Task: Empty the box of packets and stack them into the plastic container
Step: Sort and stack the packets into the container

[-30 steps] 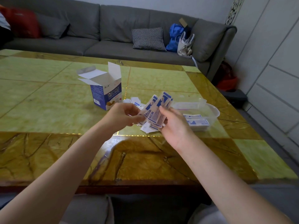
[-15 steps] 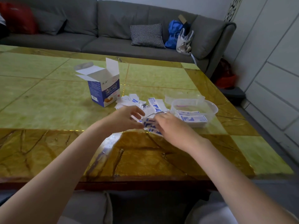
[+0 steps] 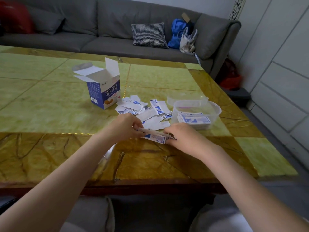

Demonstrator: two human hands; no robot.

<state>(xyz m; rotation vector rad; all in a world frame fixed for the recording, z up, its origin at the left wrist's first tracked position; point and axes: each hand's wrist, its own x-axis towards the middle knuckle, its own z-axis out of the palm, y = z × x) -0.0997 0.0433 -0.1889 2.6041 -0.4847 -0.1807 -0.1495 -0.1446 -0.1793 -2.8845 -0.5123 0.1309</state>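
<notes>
A blue-and-white box (image 3: 104, 92) stands upright on the table with its top flaps open. Several white-and-blue packets (image 3: 143, 109) lie scattered between the box and a clear plastic container (image 3: 215, 108), which holds a small stack of packets (image 3: 194, 120). My left hand (image 3: 124, 126) and my right hand (image 3: 181, 135) each grip one end of a squared-up bundle of packets (image 3: 154, 136), held low over the table just in front of the loose pile.
The green and amber stone table (image 3: 50, 104) reaches to a dark front edge near me. The container's clear lid (image 3: 187, 99) lies behind it. A grey sofa (image 3: 108, 30) with cushions and bags runs along the far side; white cabinets stand at right.
The fanned packets that were held up in the air have come down to the table. Both hands now squeeze them into a neat bundle, one at each end.
</notes>
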